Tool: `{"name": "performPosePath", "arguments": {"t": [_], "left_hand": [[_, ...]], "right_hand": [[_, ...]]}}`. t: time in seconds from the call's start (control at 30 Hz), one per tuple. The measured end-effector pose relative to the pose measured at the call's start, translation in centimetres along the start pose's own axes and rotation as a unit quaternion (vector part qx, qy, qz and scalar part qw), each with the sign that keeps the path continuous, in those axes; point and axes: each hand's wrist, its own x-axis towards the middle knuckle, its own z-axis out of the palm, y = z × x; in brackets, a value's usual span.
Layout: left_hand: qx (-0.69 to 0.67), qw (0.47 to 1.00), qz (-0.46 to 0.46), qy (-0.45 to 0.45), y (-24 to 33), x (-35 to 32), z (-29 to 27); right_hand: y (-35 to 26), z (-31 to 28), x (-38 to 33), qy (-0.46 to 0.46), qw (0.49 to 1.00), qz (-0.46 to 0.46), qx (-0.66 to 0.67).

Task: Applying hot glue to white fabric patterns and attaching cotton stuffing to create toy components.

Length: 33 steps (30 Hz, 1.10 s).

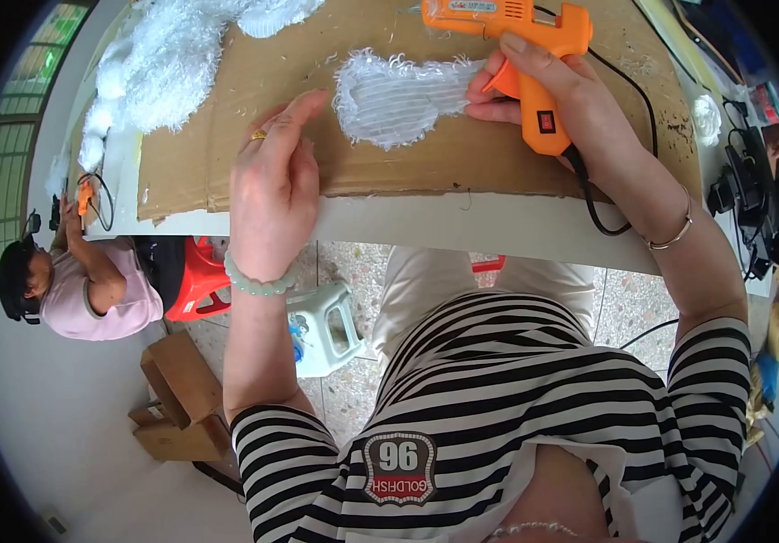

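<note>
My right hand (579, 100) is wrapped round the handle of an orange hot glue gun (548, 118), whose nozzle end points left near the top of the view. The fingers of that hand also reach the right end of a white fringed fabric piece (398, 100), which lies flat on a cardboard sheet (199, 172). To the left of the fabric, my left hand (276, 181) hovers or rests over the cardboard's near edge. Its index finger stretches out toward the fabric without touching it, the other fingers are partly curled, and nothing shows in it.
A heap of white fluffy fabric pieces (163, 72) lies at the far left. The gun's black cord (652, 118) loops along the right. A white fabric flower (705, 120) sits at the right edge. Another person (100, 290) works at the left. A pale stool (328, 330) stands below.
</note>
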Motion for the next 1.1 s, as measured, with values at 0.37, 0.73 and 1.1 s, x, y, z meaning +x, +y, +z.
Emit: {"name": "performPosePath", "arguments": {"t": [0.37,0.73,1.1], "left_hand": [[-0.046,0.999,-0.002,0.005,1.7,3.2,0.7],[-0.075,0.997,-0.021,0.026,2.6,3.7,0.4],[-0.040,0.997,0.015,0.066,3.4,5.5,-0.8]], "right_hand": [[0.2,-0.3,-0.1,0.011,0.999,0.017,0.026],[0.0,0.0,-0.1,0.010,1.000,0.004,0.017],[0.6,-0.3,0.2,-0.015,0.999,-0.001,0.038]]}}
